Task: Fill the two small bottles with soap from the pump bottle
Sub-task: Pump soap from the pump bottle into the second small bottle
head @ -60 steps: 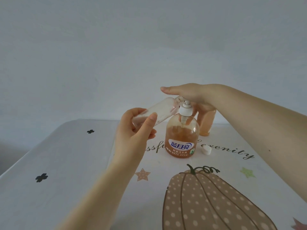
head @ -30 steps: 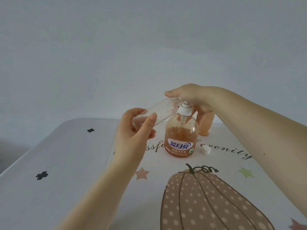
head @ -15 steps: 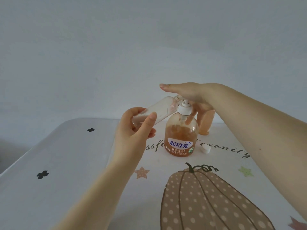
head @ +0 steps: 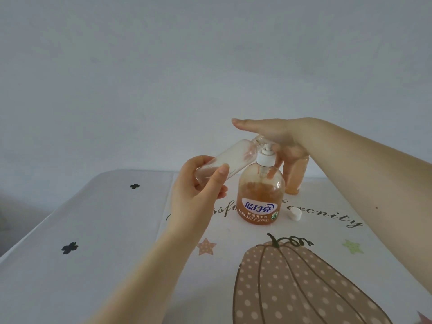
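A: Starting left of the pump bottle [head: 260, 197], what is there?

B: The left hand [head: 198, 190], fingers and thumb curled round a clear bottle [head: 224, 163]. It is tilted, base down-left, mouth up against the pump's spout. A little orange soap shows near its neck; the rest looks empty.

A: How will it handle?

B: I judge it light and thin-walled, so it may give under a squeeze and slip once soapy. A grip round the lower body, as now, keeps the mouth free.

A: And the pump bottle itself?

B: It stands upright on the table [head: 93, 253], roughly half full of orange soap, heavy enough, I'd say, to stay put under a straight press. Above it the right hand [head: 273, 133] lies flat, fingers straight, palm on the pump head, grasping nothing.

A: Right of the pump bottle?

B: Just behind and right stands the second bottle [head: 295, 177], orange through most of its height, partly hidden by the right hand. In front of that, beside the pump bottle's base, lies a white cap [head: 294, 215].

A: The surface and room?

B: The table has a smooth pale cover printed with a dotted pumpkin [head: 299, 284], stars and script lettering. Behind is a plain grey wall [head: 163, 66].
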